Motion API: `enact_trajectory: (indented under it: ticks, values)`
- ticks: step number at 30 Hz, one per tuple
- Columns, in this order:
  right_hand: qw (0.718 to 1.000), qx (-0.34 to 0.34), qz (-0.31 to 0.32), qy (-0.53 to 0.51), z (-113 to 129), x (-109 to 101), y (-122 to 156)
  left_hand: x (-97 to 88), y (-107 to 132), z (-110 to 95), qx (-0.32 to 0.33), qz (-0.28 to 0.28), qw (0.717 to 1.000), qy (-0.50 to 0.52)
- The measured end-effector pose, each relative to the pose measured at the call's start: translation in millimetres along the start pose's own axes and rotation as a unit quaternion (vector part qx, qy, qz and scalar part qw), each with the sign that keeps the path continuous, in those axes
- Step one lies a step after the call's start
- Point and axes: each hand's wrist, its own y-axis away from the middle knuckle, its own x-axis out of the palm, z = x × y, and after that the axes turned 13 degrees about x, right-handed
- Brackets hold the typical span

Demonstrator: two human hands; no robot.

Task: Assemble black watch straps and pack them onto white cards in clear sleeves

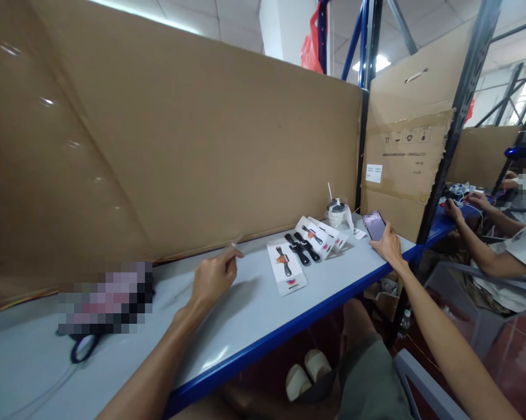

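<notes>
My left hand [214,279] hovers over the left-middle of the table with its fingers curled together. Faint clear streaks show by its fingertips, but I cannot make out what it pinches. My right hand [389,245] is closed around a phone [375,226] at the table's right end, its screen lit. Between the hands lies a white printed card [284,268] picturing a black-handled tool. Beside it are two black-handled tools [302,249], side by side. More white printed packages [317,236] lie overlapping just to their right.
A lidded cup [336,213] with a straw stands at the back right. At left lies a blurred-out object [114,300] with a black loop [84,349]. Cardboard panels [201,128] wall the back and right. A co-worker's hands [464,204] are beyond the rack post [450,140].
</notes>
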Motion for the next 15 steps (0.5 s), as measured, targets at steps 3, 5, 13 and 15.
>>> enact_trajectory:
  ticks: [3,5,13,15]
  values:
    - [1.0,-0.007,0.003,0.008,0.6,0.3,-0.2,-0.3,1.2,2.9,0.001,0.001,1.0,-0.006]
    - [1.0,-0.005,0.003,0.013,0.0,0.8,-0.8,0.0,1.5,4.4,-0.003,0.002,1.0,-0.013]
    - [0.999,-0.014,0.008,0.036,-1.4,-1.6,-2.3,-3.8,0.1,-1.7,-0.037,-0.008,0.998,-0.057]
    - [0.999,0.005,0.016,0.052,-2.2,-1.4,-5.7,-8.0,-0.3,-5.0,-0.05,-0.017,0.996,-0.071]
